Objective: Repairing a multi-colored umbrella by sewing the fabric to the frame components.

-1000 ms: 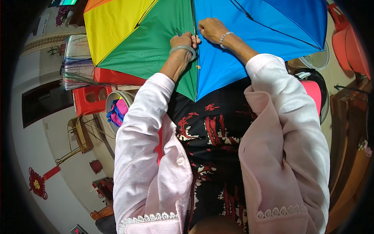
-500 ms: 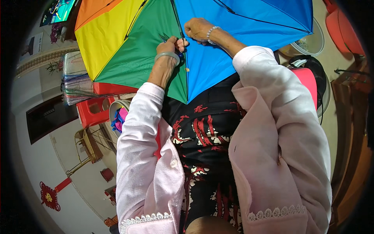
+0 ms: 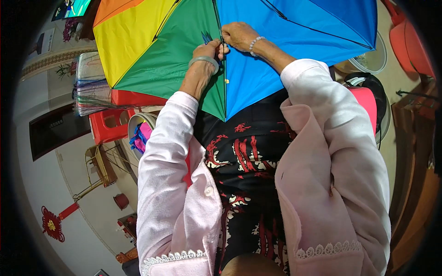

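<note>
An open umbrella (image 3: 258, 69) with rainbow-coloured panels spreads across the top of the view, its inside and thin black ribs showing. My left hand (image 3: 207, 54), with a pale bangle at the wrist, is closed over the green panel beside a rib. Two thin points of small blue scissors (image 3: 206, 37) stick out above its fingers, and a bit of blue shows below. Fingers curled in a pinch, my right hand (image 3: 240, 36) is at the same rib, over the blue panel. What it pinches is hidden. The umbrella's near corner rests over my lap.
At left stand a red plastic stool (image 3: 103, 125) and a bucket (image 3: 134, 123) with blue and pink cloth. A clear round tub (image 3: 380, 57) and red plastic basins (image 3: 410, 48) are at the far right. Wooden furniture (image 3: 414, 184) lines the right side.
Both hands and the umbrella appear slightly farther right in the view. My left hand has turned, so the scissors' points now rise more upright, nearer the rib. My right hand stays pinched.
</note>
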Tool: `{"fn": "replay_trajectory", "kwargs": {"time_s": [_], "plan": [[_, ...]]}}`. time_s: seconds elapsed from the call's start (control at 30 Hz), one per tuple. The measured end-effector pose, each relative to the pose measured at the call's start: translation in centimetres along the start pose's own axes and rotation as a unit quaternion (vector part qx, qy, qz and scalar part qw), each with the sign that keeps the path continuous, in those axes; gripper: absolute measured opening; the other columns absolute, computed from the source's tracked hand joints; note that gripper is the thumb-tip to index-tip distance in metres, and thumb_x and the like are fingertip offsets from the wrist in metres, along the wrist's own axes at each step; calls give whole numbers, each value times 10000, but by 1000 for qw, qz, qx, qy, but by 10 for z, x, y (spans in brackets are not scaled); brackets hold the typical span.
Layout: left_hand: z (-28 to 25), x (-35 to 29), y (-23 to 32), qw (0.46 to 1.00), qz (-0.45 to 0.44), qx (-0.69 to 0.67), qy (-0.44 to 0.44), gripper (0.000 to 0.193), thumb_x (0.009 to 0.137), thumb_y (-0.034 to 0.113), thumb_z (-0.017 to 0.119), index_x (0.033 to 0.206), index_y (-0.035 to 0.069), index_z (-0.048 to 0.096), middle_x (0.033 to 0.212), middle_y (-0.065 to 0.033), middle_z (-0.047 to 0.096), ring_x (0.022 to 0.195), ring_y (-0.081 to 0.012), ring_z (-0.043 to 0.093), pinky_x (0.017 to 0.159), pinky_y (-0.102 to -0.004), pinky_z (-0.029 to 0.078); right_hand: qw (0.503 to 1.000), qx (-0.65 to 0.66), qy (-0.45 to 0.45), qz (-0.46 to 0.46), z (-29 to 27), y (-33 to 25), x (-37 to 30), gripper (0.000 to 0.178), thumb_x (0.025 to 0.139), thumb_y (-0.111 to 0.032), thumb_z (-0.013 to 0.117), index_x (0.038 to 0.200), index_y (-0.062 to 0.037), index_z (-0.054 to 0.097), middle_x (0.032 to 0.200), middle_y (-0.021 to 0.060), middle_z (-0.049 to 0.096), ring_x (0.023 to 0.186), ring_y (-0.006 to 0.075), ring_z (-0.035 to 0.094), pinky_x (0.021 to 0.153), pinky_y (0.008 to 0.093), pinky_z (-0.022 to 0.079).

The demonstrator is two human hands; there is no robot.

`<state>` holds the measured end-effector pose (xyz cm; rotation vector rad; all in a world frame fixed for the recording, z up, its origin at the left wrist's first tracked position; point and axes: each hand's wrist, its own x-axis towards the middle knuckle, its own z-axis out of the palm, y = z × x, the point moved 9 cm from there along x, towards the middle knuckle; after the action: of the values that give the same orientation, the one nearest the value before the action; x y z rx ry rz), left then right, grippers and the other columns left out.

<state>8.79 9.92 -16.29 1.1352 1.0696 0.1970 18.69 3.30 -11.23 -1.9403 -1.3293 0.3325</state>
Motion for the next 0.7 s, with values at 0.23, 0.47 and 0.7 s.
{"fn": "replay_trajectory", "kwargs": {"time_s": [0.23, 0.47, 0.7], "plan": [[1, 3, -1, 1000, -8, -20, -18, 146, 839, 57, 502, 791, -81, 502, 639, -163, 582, 451, -177, 519, 356, -234, 385, 1000, -12, -1, 1, 3, -2, 2, 132, 769, -143, 522, 787, -43, 607, 812, 170, 610, 798, 336, 586, 690, 423, 473], [0, -4, 3, 998, 27, -21, 46, 138, 835, 48, 496, 789, -82, 484, 620, -154, 566, 473, -186, 551, 347, -243, 377, 983, -79, 135, -94, -44, 10, -1, 130, 765, -153, 499, 711, -36, 521, 688, 153, 575, 598, 336, 545, 524, 396, 432], [-3, -10, 12, 996, 54, 24, 61, 169, 850, 89, 494, 778, -61, 524, 674, -138, 583, 530, -183, 557, 416, -243, 402, 826, 536, -9, 175, -63, -4, -12, 136, 809, -132, 533, 718, -38, 494, 620, 69, 557, 446, 143, 517, 406, 259, 454]]}}
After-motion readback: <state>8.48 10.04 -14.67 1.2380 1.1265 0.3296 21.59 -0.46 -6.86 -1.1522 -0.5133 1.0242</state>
